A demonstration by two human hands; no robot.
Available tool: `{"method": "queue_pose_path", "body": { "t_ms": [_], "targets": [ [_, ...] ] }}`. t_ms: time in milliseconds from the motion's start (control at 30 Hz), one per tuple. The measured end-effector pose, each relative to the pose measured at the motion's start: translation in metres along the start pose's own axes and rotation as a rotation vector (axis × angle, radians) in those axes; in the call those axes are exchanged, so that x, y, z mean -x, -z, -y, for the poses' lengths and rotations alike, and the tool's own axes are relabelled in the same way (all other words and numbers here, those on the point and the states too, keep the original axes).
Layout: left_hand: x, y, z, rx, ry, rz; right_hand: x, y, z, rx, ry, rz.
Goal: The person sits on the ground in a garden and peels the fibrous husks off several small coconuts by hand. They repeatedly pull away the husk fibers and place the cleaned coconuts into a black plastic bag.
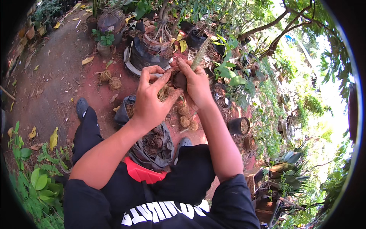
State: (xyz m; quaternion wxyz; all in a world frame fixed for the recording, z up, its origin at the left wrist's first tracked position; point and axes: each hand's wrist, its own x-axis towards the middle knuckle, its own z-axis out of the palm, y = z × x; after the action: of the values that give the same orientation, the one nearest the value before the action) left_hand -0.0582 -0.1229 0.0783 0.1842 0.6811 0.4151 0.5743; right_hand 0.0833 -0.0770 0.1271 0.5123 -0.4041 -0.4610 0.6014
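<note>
My right hand grips a small plant by its dark root ball. The plant's pale, spiny-looking green stem slants up past the thumb. My left hand meets the root ball from the other side, with its thumb below and fingertips at the upper edge. Below the hands, a black plastic bag with loose brown soil lies between my legs. Behind my left hand, a dark grey bag holds fibrous brown material, partly hidden.
Fibre-wrapped balls lie on the reddish ground to the right, and two more balls lie at left. A large potted plant stands ahead. A black pot lies tipped at right. A red plastic object is near my lap.
</note>
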Motion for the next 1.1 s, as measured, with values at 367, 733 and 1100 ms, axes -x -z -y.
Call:
{"method": "queue_pose_path", "body": {
  "t_ms": [367,733,1100],
  "targets": [
    [-0.003,0.009,-0.004,0.018,0.093,0.012,0.001,-0.010,-0.013,-0.040,0.066,-0.056],
    [-0.002,-0.015,0.007,-0.074,-0.009,0.027,-0.022,0.018,-0.023,0.044,-0.159,-0.106],
    [0.015,-0.010,-0.011,0.085,0.023,0.083,0.010,0.027,-0.005,0.575,-0.001,-0.134]
  ]
}}
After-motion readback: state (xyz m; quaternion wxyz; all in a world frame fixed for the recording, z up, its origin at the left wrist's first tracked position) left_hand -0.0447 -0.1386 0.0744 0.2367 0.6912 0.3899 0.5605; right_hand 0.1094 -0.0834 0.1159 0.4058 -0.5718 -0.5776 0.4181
